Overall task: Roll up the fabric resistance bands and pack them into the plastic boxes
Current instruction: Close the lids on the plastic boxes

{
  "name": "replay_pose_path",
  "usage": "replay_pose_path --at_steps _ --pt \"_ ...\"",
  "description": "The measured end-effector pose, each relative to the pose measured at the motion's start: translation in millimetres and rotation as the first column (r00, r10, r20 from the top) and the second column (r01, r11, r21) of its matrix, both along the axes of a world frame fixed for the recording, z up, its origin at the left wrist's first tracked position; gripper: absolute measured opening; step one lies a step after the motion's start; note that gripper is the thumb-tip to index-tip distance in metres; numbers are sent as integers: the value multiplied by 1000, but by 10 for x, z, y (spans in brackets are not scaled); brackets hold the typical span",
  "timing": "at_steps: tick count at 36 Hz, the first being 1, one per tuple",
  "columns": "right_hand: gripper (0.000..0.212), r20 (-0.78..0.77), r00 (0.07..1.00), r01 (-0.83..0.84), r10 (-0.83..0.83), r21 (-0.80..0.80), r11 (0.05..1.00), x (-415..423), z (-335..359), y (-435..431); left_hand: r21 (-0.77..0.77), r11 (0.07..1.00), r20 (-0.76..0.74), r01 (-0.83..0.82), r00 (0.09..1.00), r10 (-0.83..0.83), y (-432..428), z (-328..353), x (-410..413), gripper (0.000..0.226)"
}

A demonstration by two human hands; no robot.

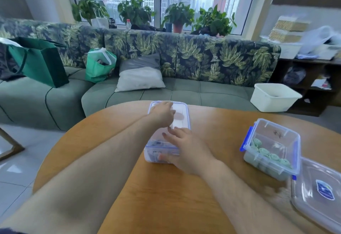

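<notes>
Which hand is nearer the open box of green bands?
Right. The right hand lies on the lidded box's near end, toward the open box; the left hand touches the far end.

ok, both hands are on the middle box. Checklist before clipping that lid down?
1. Lid seated on the centre box: ok, looks flat.
2. Left hand pressing the lid's far end: ok.
3. Right hand on the near end, thumb against the front wall: ok.
4. Clasps latched: cannot tell, blurred.
5. Contents clear of the rim: cannot tell.
6. Second box with green rolls closed: not ok, open; a loose lid lies nearby.
</notes>
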State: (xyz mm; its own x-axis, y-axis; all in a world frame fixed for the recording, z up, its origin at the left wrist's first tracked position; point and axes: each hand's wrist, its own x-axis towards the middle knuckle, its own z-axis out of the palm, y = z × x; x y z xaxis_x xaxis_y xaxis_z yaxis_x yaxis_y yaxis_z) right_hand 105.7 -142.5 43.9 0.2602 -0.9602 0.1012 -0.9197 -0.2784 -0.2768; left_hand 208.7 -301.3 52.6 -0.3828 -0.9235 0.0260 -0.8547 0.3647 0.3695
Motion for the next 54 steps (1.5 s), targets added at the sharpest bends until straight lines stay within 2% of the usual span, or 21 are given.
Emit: replay_pose_path --at_steps 8,14,21,26,29,32,34,36,40,44,50,54 --pt "69 -55 997 -67 60 -144 987 -30 -77 -103 -63 998 72 1 997 3 -380 -89 -158 41" --pt "55 -85 995 -88 59 -394 915 -38 -256 -160 -98 994 75 -39 996 46 -459 -136 -204 38" --pt "40 -187 982 -134 38 -531 837 -19 -380 -161 -103 994 65 -34 997 41 -476 -185 -291 33" --pt "41 -178 982 -156 69 -534 831 -50 -396 -157 -100 995 71 -26 997 34 -471 -182 -319 32" --pt "44 -65 995 -91 69 -467 880 -59 -383 -143 -99 995 40 -28 999 32 -450 -178 -304 34" --pt "49 78 996 -8 33 -310 951 -59 -253 -118 -91 995 -29 -36 999 34 -406 -171 -276 34" --pt "42 179 984 37 -1 -196 980 -116 -139 -122 -71 997 -112 -39 993 31 -328 -154 -273 32" --pt "33 196 980 71 -35 -180 981 -188 -90 -150 -61 998 -204 -14 979 1 -179 -146 -283 32" --pt "27 240 936 316 -258 -247 916 -379 6 -189 -141 988 -304 69 947 -109 269 -112 -335 32" --pt "21 176 905 420 -386 -242 875 -591 137 -89 -192 975 -411 114 893 -186 746 -6 -492 29" --pt "22 344 813 575 -470 -352 738 -1051 176 492 -88 975 -617 203 757 -214 1501 105 -1046 25" --pt "23 404 717 694 -568 -335 637 -1521 79 1042 -18 945 -691 326 680 -247 2027 30 -1607 27"
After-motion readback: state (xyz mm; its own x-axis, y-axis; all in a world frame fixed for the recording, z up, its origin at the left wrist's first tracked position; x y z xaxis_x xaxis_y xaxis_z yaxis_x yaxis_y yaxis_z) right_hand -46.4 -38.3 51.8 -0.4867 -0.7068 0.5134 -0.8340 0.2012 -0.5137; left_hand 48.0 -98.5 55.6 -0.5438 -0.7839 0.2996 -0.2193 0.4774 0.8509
